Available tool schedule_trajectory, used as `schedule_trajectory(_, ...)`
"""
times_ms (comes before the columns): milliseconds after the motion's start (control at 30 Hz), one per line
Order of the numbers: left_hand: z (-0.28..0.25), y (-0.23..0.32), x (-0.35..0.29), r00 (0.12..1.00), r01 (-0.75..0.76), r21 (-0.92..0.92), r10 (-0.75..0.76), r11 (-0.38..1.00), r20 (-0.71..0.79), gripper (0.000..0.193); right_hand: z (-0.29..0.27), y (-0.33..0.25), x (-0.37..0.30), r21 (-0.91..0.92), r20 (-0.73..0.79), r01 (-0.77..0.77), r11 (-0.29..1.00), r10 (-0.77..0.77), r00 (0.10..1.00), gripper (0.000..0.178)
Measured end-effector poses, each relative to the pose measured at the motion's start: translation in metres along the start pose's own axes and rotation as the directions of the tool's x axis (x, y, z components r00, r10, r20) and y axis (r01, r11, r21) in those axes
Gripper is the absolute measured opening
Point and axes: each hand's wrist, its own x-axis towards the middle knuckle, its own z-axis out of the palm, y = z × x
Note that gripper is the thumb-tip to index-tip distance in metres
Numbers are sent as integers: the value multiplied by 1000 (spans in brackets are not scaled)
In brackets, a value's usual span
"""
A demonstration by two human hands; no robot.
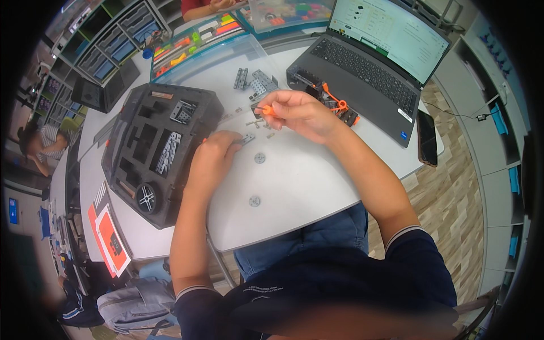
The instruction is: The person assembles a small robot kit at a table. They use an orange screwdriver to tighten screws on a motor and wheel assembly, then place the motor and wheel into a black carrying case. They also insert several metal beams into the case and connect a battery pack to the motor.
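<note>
My right hand (300, 113) is raised over the far middle of the white table, its fingertips pinching a small orange-handled screwdriver (268, 110) whose thin dark shaft points left. Close to the black parts case, my left hand (214, 156) is closed at a small grey perforated metal piece (247, 139), which sticks out past its fingertips. Small screws and spacers (256, 122) lie scattered between the hands. Beyond them are a grey slotted metal bracket (241, 79) and a wider perforated plate (262, 83). Two round grey discs (259, 158) rest nearer to me.
The foam-lined case (127, 164), holding metal parts and a wheel, stands at left. A laptop (362, 68) sits at right, with an orange-and-black assembly (343, 107) before it and a phone (426, 137) by the edge. Bins of coloured parts (195, 48) and another person's hand (218, 5) are behind.
</note>
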Motion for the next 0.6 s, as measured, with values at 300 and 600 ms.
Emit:
schedule_trajectory(300, -6, -1, -4, 998, 37, 133, -43, 990, 41, 35, 1, 1, 0, 4, -99, -16, 1000, 16, 995, 32)
schedule_trajectory(600, -5, -4, -6, 991, 106, 96, -113, 990, 65, 40, -3, 0, 0, 5, -113, 4, 1000, -3, 994, 37)
